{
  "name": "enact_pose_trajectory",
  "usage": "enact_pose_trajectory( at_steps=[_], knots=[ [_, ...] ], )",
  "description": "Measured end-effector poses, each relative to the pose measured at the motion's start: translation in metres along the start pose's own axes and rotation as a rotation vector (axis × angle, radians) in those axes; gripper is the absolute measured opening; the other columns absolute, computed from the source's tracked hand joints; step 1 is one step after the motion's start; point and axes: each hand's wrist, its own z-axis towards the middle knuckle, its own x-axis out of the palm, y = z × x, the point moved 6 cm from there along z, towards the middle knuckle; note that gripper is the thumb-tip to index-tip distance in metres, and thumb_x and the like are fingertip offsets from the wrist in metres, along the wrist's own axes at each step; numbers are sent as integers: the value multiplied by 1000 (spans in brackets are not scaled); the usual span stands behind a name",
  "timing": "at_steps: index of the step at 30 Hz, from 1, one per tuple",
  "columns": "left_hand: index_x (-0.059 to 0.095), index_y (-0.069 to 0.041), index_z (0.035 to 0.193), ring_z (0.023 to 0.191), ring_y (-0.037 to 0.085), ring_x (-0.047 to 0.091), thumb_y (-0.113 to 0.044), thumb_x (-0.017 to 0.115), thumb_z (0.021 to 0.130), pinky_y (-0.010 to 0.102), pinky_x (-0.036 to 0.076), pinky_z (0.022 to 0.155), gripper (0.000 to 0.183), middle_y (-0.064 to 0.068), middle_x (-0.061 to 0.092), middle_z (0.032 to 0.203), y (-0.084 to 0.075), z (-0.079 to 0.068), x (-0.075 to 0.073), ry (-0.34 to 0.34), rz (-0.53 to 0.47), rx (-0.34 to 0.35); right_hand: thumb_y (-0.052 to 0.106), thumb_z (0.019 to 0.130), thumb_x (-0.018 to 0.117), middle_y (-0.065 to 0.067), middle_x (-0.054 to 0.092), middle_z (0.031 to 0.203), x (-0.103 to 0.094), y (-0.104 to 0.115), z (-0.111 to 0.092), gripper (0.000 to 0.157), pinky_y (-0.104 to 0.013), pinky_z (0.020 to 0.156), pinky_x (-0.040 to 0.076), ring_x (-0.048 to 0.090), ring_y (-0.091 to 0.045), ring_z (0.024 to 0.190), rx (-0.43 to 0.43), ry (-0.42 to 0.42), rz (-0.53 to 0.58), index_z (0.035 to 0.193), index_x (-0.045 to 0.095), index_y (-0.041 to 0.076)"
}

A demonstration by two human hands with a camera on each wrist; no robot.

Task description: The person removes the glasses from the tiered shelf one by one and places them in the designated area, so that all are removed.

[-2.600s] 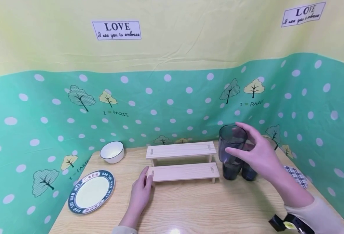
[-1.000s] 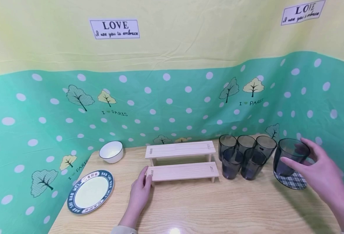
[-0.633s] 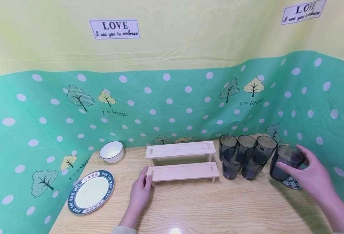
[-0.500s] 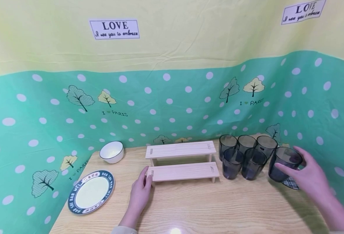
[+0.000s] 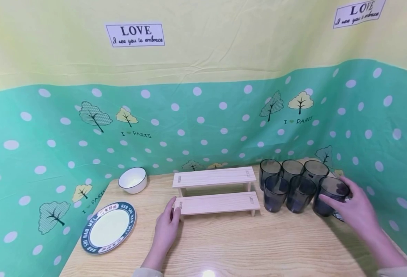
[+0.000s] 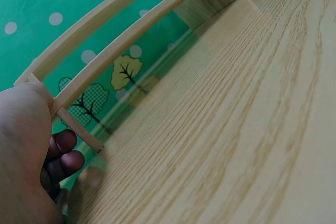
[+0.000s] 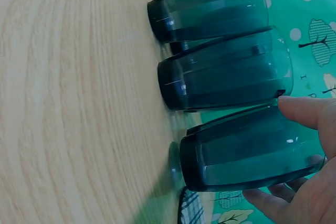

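Note:
My right hand (image 5: 357,209) holds a dark tinted drinking glass (image 5: 328,200) upright, thumb on the near side and fingers round the far side. It is at the right end of the front row, beside two similar glasses, the nearer being a tinted glass (image 5: 300,196). In the right wrist view the base of the held glass (image 7: 247,150) is close over the table. My left hand (image 5: 165,229) grips the left end of the lower board of a two-step wooden stand (image 5: 217,204); in the left wrist view its lower fingers (image 6: 68,163) curl beside the stand's leg.
Behind the front row stand three more tinted glasses (image 5: 292,167). A checked round coaster (image 5: 338,216) lies partly hidden behind the held glass. To the left are a white bowl (image 5: 133,181) and a blue-rimmed plate (image 5: 108,227). A dotted cloth (image 5: 203,111) encloses the table.
My right hand has carried the glass from above the others out over the coaster at the right, then down and left beside the front row. My left hand has stayed on the stand.

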Motion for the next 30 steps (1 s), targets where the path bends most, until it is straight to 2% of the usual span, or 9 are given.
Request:
enact_pose_trajectory(
  at_steps=[8,15,19,24,30],
  knots=[
    [49,-9,166,72,15,54,-23,54,118,31,47,67,51,-2,58,83,0,0,0,-3,2,9,48,99,84,-42,40,153,6,-6,2,111,-81,101,36,45,-64,130,-4,-19,7,174,18,-2],
    [50,-9,165,73,16,55,-22,55,117,31,48,68,50,-2,59,83,0,1,0,-11,2,8,52,99,82,-44,9,172,10,-11,4,114,-87,107,26,25,-75,143,29,10,3,176,14,5],
    [49,-8,166,72,16,55,-23,54,117,32,47,67,51,-2,58,83,0,1,0,-11,3,11,51,99,82,-45,10,171,11,-9,5,113,-87,107,26,24,-74,144,5,6,-2,176,14,5],
    [48,-9,167,72,16,55,-24,54,118,32,47,67,51,-1,59,83,1,1,-1,-5,0,1,50,100,82,-49,21,163,13,-6,5,112,-86,97,35,33,-74,136,-26,3,-33,176,14,3],
    [48,-9,167,73,17,55,-24,54,118,32,48,68,52,-1,59,84,1,0,0,4,-11,-1,50,101,81,-51,19,161,13,-6,3,112,-85,92,38,33,-75,134,-36,13,-39,176,11,3]
  ],
)
